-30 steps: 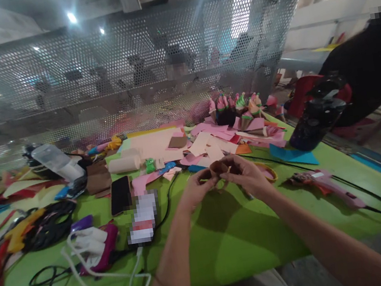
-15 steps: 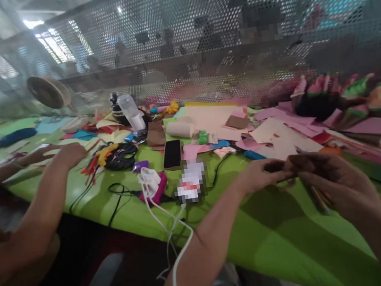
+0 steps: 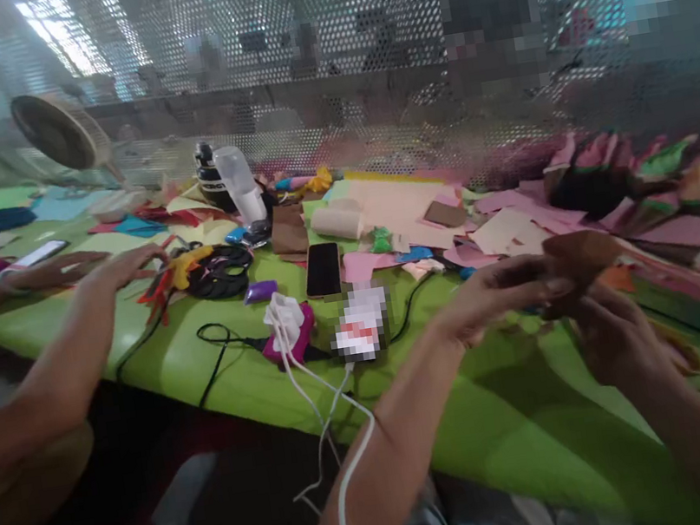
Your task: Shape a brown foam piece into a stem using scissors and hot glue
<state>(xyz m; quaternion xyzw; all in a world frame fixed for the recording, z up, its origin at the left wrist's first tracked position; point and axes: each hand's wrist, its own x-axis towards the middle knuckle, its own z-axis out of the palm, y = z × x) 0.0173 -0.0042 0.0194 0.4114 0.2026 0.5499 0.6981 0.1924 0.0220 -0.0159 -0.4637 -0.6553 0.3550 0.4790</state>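
My left hand (image 3: pixel 503 296) is closed, its thumb and fingers pinching a small brown piece of thin sheet (image 3: pixel 582 254), which could be paper or felt. Against the lower edge of that piece, my right hand (image 3: pixel 617 332) has its fingers bent and gripping. The brown sheet stands up above both hands, over the green-covered table (image 3: pixel 521 439). Partly behind my right hand lies an orange-brown thing (image 3: pixel 682 349), too blurred to name. Pale and pink sheets (image 3: pixel 509 232) spread just beyond my hands.
A black phone (image 3: pixel 323 269) and a lit phone (image 3: pixel 361 326) lie near a magenta power strip (image 3: pixel 307 326) with white cables (image 3: pixel 356 437) crossing my left forearm. Bottles (image 3: pixel 237 183) stand behind. At left, another person's hands (image 3: pixel 120 269) work beside black scissors (image 3: pixel 220 273).
The brown piece has come up into plain view above my fingers, and my right hand has turned beneath it. The view has shifted slightly. At left, the other person's hand has opened out.
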